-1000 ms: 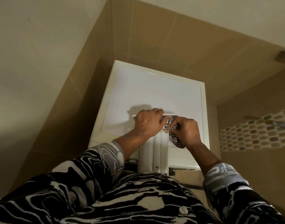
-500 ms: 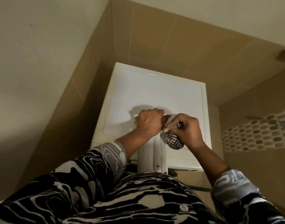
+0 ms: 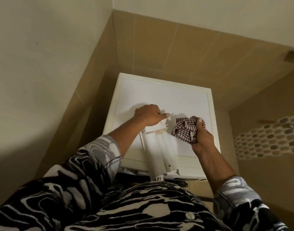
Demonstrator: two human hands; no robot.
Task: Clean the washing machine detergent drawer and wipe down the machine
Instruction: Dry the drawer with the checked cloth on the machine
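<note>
Left hand (image 3: 148,115) was closed over the far end of the detergent drawer (image 3: 159,152), with the fingers curled down past its edge and the thumb stretched toward the right hand. Right hand (image 3: 203,139) was clenched round a bunched checked cloth (image 3: 185,130), which bulged out of the fist on the side facing the left hand. On my remote feed the cloth sat just beside the drawer. I could not tell whether the two touched.

The drawer, white and long, lay on the top panel of the washing machine (image 3: 168,97). It ran from under the left hand back toward the person's body. Its near end overhung the machine's front edge, below and between the two wrists. I could not tell which face of the drawer was turned up.

Both forearms were bare up to pushed-back sleeves (image 3: 99,157) in a black-and-white swirl pattern. Beyond the hands, the machine's white top reached a tan tiled wall (image 3: 159,47). Well to the right of the right hand, a band of mosaic tiles (image 3: 268,140) crossed the side wall.
</note>
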